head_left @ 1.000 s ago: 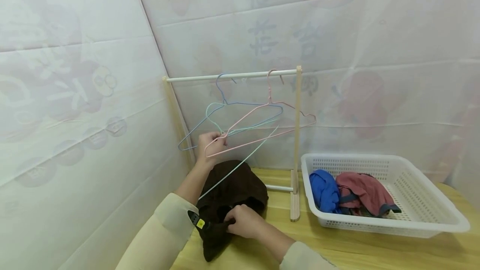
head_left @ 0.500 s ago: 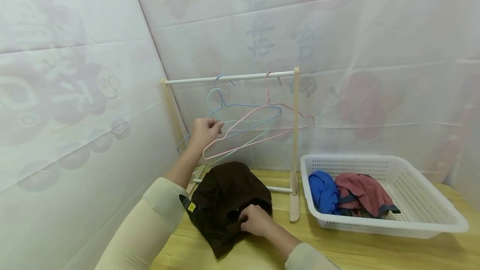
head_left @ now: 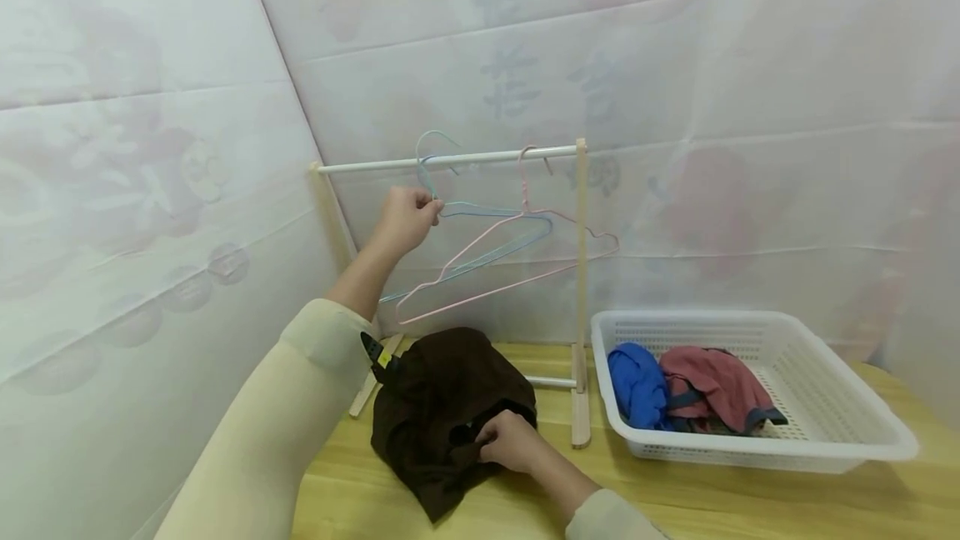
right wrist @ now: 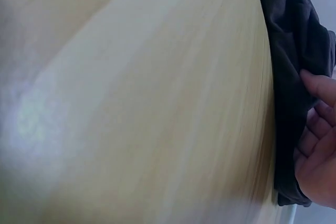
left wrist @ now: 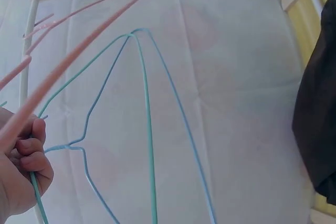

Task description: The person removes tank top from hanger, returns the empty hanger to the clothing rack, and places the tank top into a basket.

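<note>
My left hand (head_left: 408, 219) pinches a mint-green wire hanger (left wrist: 149, 129) at its neck. The hanger's hook stands at and above the rack's rod; whether it touches the rod I cannot tell. Just behind, a blue hanger (left wrist: 181, 109) overlaps it in the head view. A pink hanger (head_left: 525, 186) hangs nearer the rack's right end. On the table lies a bunched dark brown garment (head_left: 442, 390), its kind unclear. My right hand (head_left: 513, 444) grips the edge of an opening in that cloth, thumb against fingers; the right wrist view shows the same fold (right wrist: 286, 77).
A small rack with a white rod (head_left: 487, 157) and wooden posts stands behind the garment. To the right on the wooden table (head_left: 675, 507), a white plastic basket (head_left: 847, 394) holds blue cloth (head_left: 637, 386) and reddish cloth (head_left: 716, 386). Printed white sheets (head_left: 697, 107) surround the table.
My left hand has risen with the mint-green hanger, bringing its hook from below the rod to above it. The brown garment spread out a little earlier; my right hand keeps its grip.
</note>
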`<state>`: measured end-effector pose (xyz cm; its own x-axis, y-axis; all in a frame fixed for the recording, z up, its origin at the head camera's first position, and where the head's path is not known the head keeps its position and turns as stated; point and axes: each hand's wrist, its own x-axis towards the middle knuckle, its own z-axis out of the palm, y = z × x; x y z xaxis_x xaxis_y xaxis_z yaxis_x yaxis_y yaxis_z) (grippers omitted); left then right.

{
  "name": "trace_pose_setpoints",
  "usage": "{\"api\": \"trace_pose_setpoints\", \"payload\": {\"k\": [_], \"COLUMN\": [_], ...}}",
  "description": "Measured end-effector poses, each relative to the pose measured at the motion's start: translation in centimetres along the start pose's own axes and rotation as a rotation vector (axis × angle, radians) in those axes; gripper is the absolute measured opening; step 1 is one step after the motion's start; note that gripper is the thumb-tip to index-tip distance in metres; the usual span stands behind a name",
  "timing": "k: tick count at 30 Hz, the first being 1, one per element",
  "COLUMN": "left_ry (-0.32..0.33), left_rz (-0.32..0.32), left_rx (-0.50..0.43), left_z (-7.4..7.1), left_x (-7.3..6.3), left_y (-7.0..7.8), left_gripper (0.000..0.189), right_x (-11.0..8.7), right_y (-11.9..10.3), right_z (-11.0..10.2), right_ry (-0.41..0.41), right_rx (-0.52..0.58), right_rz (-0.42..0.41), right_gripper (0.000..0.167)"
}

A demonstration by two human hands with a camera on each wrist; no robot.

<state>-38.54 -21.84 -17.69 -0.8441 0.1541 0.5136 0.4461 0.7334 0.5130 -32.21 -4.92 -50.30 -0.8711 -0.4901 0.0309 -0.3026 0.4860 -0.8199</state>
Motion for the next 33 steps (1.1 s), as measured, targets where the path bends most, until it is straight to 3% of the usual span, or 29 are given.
{"api": "trace_pose_setpoints", "payload": {"k": [4, 9, 20, 28, 33], "left_ry": [-0.036, -0.129, -0.194, -0.148, -0.058], "left_rz": [-0.065, -0.134, -0.130, -0.046, 0.031], "left_rx": [0.054, 0.068, 0.035, -0.004, -0.001], "left_z": [-0.4, -0.1, 0.2, -0.6, -0.8], "left_x": [0.5, 0.3, -0.4, -1.4, -2.9], "left_y": [-0.5, -1.7, -2.6, -3.2, -3.9], "left_gripper": [0.028, 0.028, 0.037, 0.042, 0.036], "right_x": [0.3, 0.4, 0.6, 0.5, 0.5], "right_y": [-0.4, -0.7, -0.9, -0.8, -0.6], "right_z": [0.5, 1.0, 1.3, 0.5, 0.2], "right_ry": [0.002, 0.003, -0.003, 0.034, 0.045], "right_rx": [-0.001, 0.000, 0.006, -0.038, -0.046], "right_rz": [-0.015, -0.012, -0.002, -0.015, -0.039], "right_gripper": [0.008, 0.008, 0.008, 0.007, 0.007]}}
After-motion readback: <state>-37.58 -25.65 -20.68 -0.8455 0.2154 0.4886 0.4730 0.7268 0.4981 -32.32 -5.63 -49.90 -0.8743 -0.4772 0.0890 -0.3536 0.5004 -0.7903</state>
